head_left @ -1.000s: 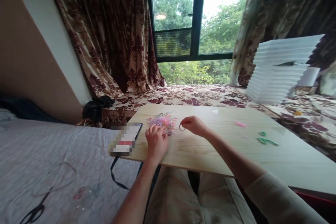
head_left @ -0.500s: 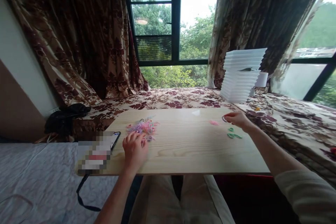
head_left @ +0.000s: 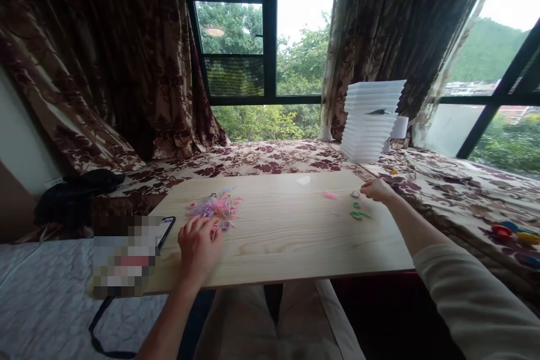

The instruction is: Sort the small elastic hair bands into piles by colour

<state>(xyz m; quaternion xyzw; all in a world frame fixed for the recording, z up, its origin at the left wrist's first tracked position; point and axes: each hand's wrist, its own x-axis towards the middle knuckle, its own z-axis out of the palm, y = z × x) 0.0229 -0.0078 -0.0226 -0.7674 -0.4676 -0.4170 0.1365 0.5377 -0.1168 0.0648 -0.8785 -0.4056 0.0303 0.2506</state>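
A heap of pastel hair ties (head_left: 218,202), pink, lilac and pale green, lies on the left half of the light wooden board (head_left: 270,236). My left hand (head_left: 199,244) rests at the heap's near edge, fingers curled, with a small pink hair tie (head_left: 214,231) at the fingertips. On the right side, my right hand (head_left: 378,191) is just beside a grey-white ring-shaped hair tie (head_left: 355,194) on the board. Its thumb and forefinger look slightly apart with nothing between them. Closer to me are green hair ties (head_left: 360,215); a pink bunch (head_left: 329,196) lies to their left.
A phone (head_left: 167,232), partly blurred out, lies at the board's left end with a dark strap (head_left: 99,326) hanging down. Behind the board stands a white pleated stack (head_left: 369,124) on flowered cloth. Colourful toy-like pieces (head_left: 502,232) sit at far right.
My right hand has let go of the ring-shaped hair tie, which now lies on the board, and has drawn slightly right. The view has turned a little right. My left hand stays at the heap.
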